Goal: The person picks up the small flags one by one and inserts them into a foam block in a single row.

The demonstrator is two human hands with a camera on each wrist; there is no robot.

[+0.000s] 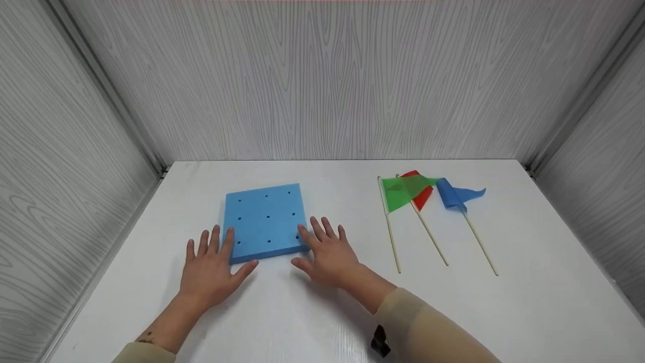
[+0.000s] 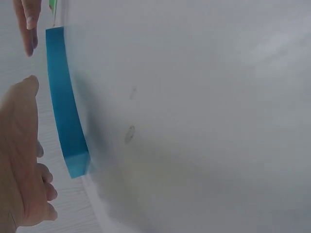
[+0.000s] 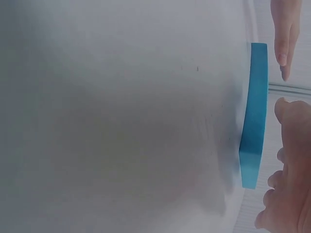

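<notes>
A light-blue square foam block (image 1: 254, 229) with rows of small holes lies flat on the white table, turned slightly. At its near left corner is my left hand (image 1: 207, 275), fingers spread and straight, the thumb pointing right along the front edge. My right hand (image 1: 330, 257) is at the near right corner, fingers extended, the index finger over a corner hole. Both wrist views show the block's side (image 2: 65, 107) with a gap between it and each hand, so the hands appear to hover. Neither holds anything.
Three small flags on thin sticks lie to the right: a green flag (image 1: 400, 194) overlapping a red flag (image 1: 426, 197), and a blue flag (image 1: 451, 194) partly rolled. Wood-grain panels (image 1: 322, 80) wall the table (image 1: 342, 312) at the back and both sides.
</notes>
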